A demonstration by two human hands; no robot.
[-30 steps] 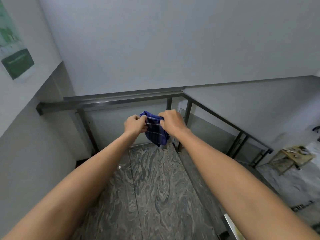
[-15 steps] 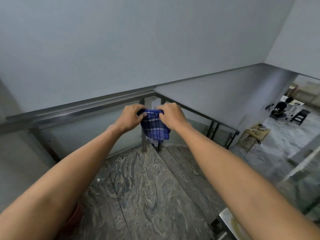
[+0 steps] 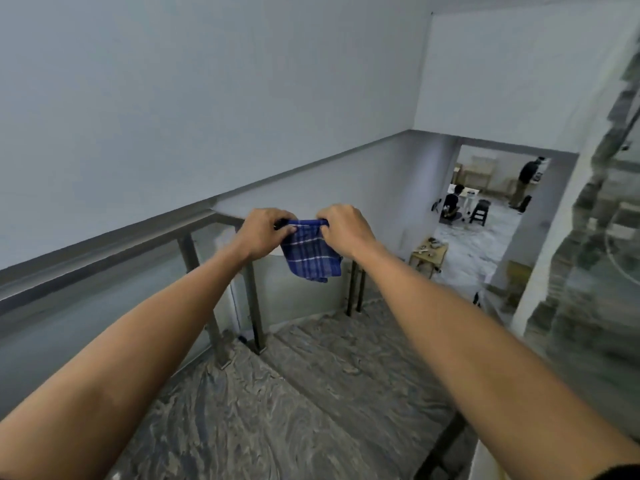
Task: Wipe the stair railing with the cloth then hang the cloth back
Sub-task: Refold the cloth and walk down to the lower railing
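A blue checked cloth hangs folded between my two hands, held out in front of me near the corner of the metal stair railing. My left hand pinches its upper left edge. My right hand grips the upper right edge. The cloth's lower part dangles free in front of the railing's glass panel. Whether the cloth touches the rail is hidden behind my hands.
Metal posts hold glass panels around a marbled stone landing. Grey walls rise behind. At right a doorway opens onto a lower room with two people, a stool and a small wooden table. Stairs show blurred at far right.
My view has swung to the right, bringing the doorway and lower room into sight. Both hands keep hold of the cloth and have spread its top edge a little wider.
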